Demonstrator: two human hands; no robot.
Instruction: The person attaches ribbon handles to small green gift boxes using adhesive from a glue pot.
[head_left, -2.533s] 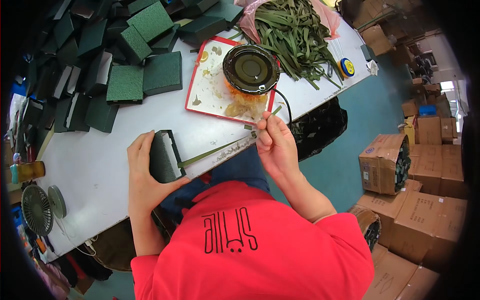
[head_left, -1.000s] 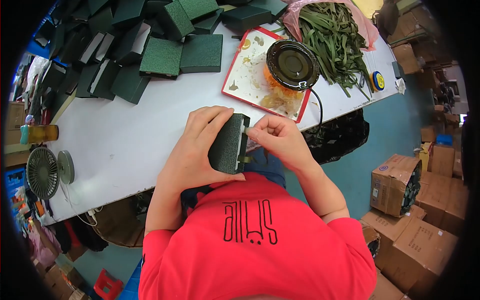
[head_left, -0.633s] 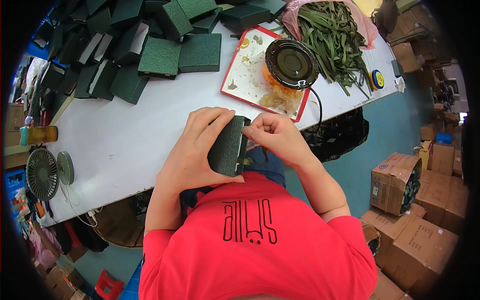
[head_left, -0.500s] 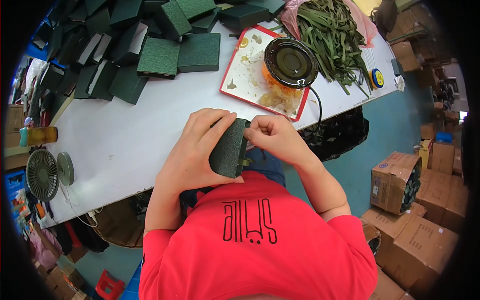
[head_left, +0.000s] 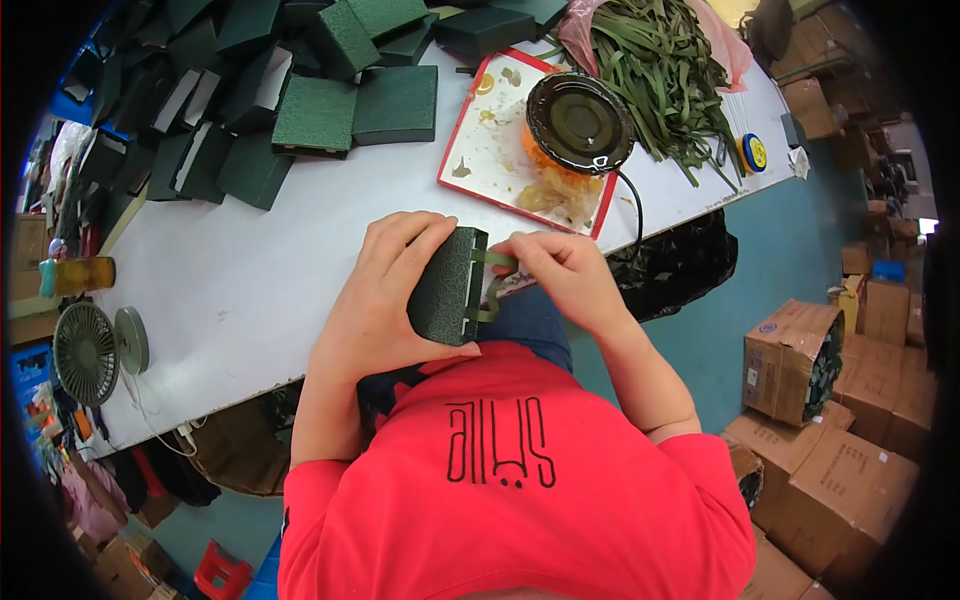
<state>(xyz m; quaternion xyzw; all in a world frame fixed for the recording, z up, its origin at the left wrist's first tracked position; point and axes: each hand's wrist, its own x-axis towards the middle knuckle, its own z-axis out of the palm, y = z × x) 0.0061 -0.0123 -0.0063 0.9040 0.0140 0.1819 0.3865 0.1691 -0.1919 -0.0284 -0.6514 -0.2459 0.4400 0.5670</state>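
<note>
A small dark green box with a pebbled, leather-like skin sits in the middle of the frame, right at the near edge of the white surface. It stands on its side, tilted a little, with the textured face outward and the notched edge facing right. The left hand wraps it from the left. A narrow olive-green ribbon runs from the box's upper right corner across to the fingers of the right hand, then curls down in a loose loop against the box's right edge.
</note>
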